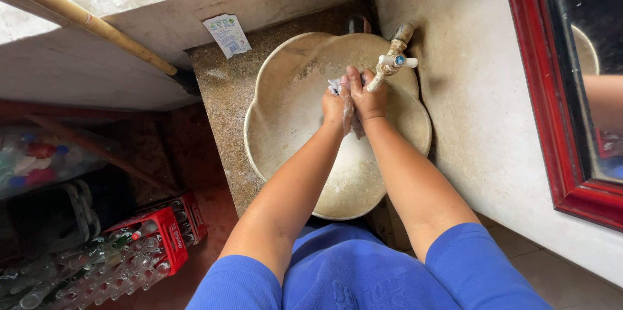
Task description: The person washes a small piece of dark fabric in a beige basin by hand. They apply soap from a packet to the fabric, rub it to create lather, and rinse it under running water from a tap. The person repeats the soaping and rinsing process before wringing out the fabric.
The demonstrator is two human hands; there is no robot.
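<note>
Both my hands are pressed together over a round beige basin [285, 122]. My left hand [337, 107] and my right hand [368, 101] are covered in white soap suds, and a small white object, maybe soap or a wrapper [334, 85], sticks out between them. They sit just below a worn white tap [392, 62] with a blue cap. The fingers are curled against each other. What exactly lies between the palms is hidden.
A speckled stone counter [224, 96] surrounds the basin, with a small white and green sachet [227, 35] at its back. A wooden pole [84, 19] leans at the left. Red crates of glass bottles [149, 238] stand on the floor. A red-framed mirror [564, 89] hangs at the right.
</note>
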